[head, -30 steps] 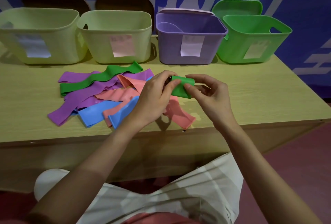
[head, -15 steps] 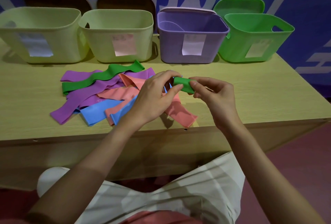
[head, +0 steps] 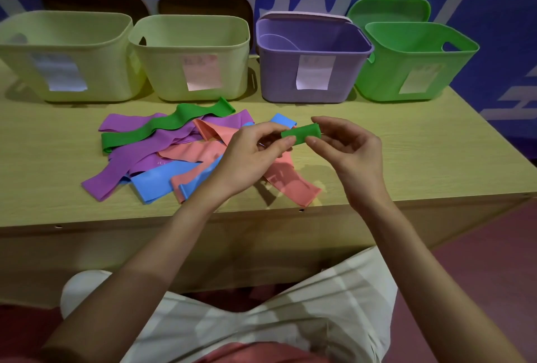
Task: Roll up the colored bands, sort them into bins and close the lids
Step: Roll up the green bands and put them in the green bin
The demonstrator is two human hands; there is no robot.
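The person holds a rolled green band [head: 302, 133] above the table [head: 406, 153], pinched at each end — the left hand [head: 250, 156] closes thumb and forefinger on its left end, the right hand [head: 348, 150] nips the right end, likely to keep the coil from springing loose. The green bin [head: 412, 72] stands open at the far right, its lid [head: 389, 9] propped behind, presumably ready for this roll. Loose bands [head: 180, 153] — purple, pink, blue, one green — lie heaped unrolled before the bins.
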